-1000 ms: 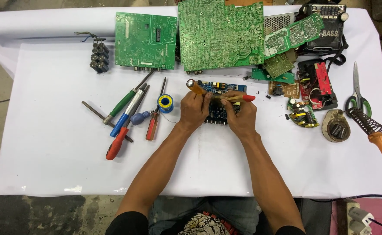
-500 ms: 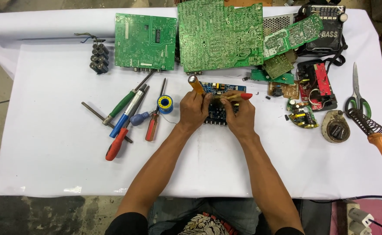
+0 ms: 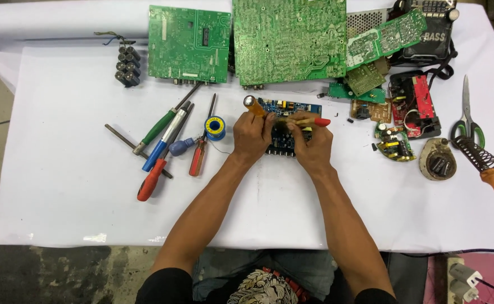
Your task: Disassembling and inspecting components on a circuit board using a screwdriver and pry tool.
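Desk: we see a white-covered desk filling most of the frame, with our arms reaching up from the bottom centre.
Large green board: it lies at top centre, solder side up, the biggest of the boards.
Second green board: it sits just left of the large one, in the upper left-centre.
Black radio: it is at the upper right, partly under a tilted narrow green board.
Soldering iron: it lies at the right edge, with an orange handle and a coiled metal guard.
Scissors: they lie right of centre near the edge, with green and black handles.
Screwdrivers: we count several of them fanned out at left centre, with red, blue and green handles.
Blue circuit board: it lies at the middle of the frame, flat on the desk, mostly hidden under our two hands.
Left hand: it is clenched around an orange-handled tool while resting on the blue circuit board's left side.
Right hand: it is grasping a red-tipped tool, which lies across the blue circuit board's right side.
Battery pack: a cluster of dark cells sits at the upper left.
Solder spool: blue, it sits just left of our left hand.
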